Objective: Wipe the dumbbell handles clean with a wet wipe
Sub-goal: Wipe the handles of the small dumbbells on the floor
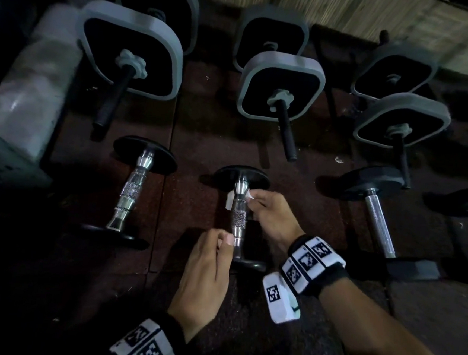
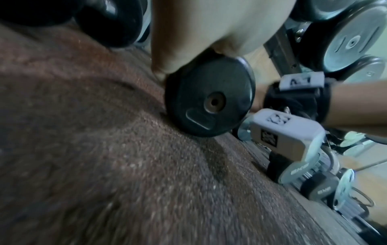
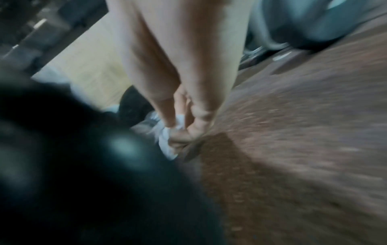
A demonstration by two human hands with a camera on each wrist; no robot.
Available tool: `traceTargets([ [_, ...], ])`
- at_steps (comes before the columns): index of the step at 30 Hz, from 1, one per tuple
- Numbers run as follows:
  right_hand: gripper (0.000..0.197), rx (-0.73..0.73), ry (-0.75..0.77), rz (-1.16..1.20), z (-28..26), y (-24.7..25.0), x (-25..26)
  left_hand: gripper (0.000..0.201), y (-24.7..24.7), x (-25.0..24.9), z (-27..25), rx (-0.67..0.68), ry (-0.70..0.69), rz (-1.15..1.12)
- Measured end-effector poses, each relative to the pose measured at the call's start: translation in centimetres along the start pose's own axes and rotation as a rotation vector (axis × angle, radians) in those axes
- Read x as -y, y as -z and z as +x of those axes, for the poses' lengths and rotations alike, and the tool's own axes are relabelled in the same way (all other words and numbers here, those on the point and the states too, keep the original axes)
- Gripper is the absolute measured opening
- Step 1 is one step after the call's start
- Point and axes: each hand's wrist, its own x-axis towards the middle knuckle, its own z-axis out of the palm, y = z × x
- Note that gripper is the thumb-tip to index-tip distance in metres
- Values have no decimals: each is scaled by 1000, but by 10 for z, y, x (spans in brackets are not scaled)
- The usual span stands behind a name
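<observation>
1. On the dark red floor mat [image 1: 202,135], many dumbbells lie in rows. You are working on the middle dumbbell [image 1: 239,214] in the near row. It is one of several, so I think you are part way through the job.
2. Your right hand [image 1: 273,219] pinches the white wet wipe [image 1: 229,201] and holds it wrapped round the far end of the shiny handle [image 1: 238,220], just next to the far black plate [image 1: 242,176].
3. Your left hand [image 1: 204,274] curls its fingers round the near end of the handle to hold it in place.
4. I think the step now is rubbing this handle. Next you will likely need to slide the wipe toward you, over the bumpy middle part. Then move your left hand away so the near end gets wiped too.
5. The left dumbbell [image 1: 132,191] and the right dumbbell [image 1: 380,224] lie close by. I cannot tell if they are clean.
6. Hard to see: the right wrist view is very blurry. Your left palm hides its fingertips and the near plate [image 2: 209,97] hides the handle in the left wrist view.
</observation>
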Motion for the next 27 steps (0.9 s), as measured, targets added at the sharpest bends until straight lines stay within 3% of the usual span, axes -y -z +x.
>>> traceTargets([
  [7,16,43,69,-46,-43,8,-14,33,4,-1,4,38,-17,4],
  [13,18,-52,56,-72,-19,-2,-13,27,0,-4,4,89,-26,41],
  [19,15,93,39,16,-74,9,-8,22,3,-3,3,66,-35,33],
  [24,13,-19,26,41,-55,2,-5,34,1,1,4,53,-82,44],
  [27,9,42,-9,82,-64,7,-5,33,3,0,3,50,-68,16],
])
